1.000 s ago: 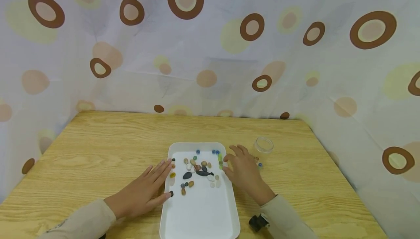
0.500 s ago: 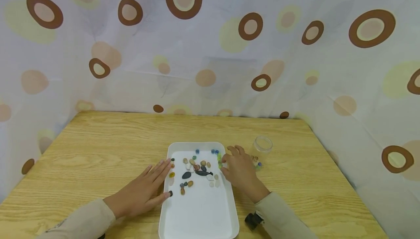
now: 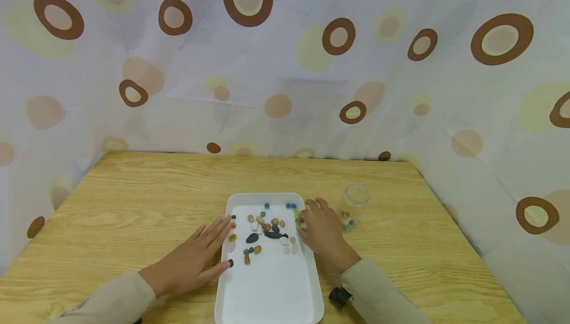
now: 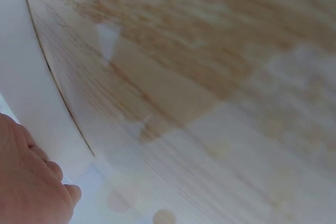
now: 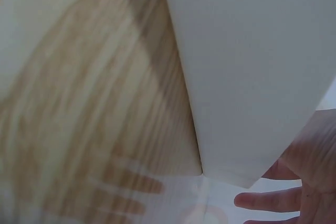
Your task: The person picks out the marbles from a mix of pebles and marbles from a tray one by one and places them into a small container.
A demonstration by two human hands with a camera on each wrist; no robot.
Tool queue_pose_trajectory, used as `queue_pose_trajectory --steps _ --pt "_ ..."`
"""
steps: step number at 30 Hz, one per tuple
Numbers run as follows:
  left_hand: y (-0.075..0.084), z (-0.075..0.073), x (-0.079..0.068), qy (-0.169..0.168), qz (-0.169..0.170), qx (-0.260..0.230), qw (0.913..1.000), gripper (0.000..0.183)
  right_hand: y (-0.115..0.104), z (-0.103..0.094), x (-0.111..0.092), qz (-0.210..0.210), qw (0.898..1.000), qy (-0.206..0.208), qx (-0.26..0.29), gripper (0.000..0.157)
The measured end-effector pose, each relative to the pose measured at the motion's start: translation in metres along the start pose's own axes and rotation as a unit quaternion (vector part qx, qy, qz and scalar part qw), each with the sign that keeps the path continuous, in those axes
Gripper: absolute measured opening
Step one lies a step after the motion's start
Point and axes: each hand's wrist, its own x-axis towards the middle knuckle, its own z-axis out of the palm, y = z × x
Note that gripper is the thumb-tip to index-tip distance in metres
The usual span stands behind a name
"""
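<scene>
A white tray holds loose pebbles and glass marbles. My left hand rests on the tray's left rim, fingers extended; near its thumb lies a small dark stone. At the right rim, my right hand reaches over with bent index finger and thumb at the green marbles, partly hidden by the hand. Its other fingers look extended in the right wrist view, where the tray wall hides the fingertips. A dark elongated pebble lies mid-tray, among brown, white and black ones.
A clear jar with several small stones and marbles at its bottom stands right of the tray. Blue marbles lie by the tray's far edge. The wooden table meets a patterned curtain behind.
My right hand has moved slightly left, its thumb and index finger closer to the green marbles. My left hand has stayed on the rim. The view has shifted a little.
</scene>
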Motion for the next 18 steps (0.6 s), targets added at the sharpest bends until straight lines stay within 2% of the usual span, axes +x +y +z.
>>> queue_pose_trajectory --steps 18 --pt "-0.0004 0.0015 -0.0004 -0.001 -0.004 -0.002 1.0000 0.076 -0.0032 0.0000 0.0053 0.020 0.999 -0.033 -0.013 0.014"
